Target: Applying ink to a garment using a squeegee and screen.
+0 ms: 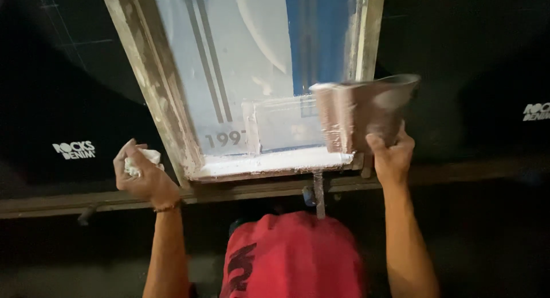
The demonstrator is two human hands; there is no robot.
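Against the near rail of the wooden-framed printing screen [172, 112], a band of thick white ink [275, 161] lay pooled along the blue mesh. Just right of that frame's near right corner, the right hand [392, 155] gripped a smeared, brownish flexible container [366, 112], fingers closed around its base and the vessel tipped toward the mesh; a thin trail of ink hung below the frame's near edge. Left of the frame's near left corner, the left hand [140, 172] was closed around a crumpled white rag [143, 159], clear of the wood.

Judging by this, ink was being loaded onto the screen, and the following move would seem to call for righting the container without dripping past the frame (the rag looked ready for stray smears).

On the mesh, grey stripes ran lengthwise above grey numerals near the ink. Far left and far right of the frame, small white printed logos [73, 149] sat on black fabric [63, 103]. Below the frame, a red garment [292, 255] with black markings filled the foreground.
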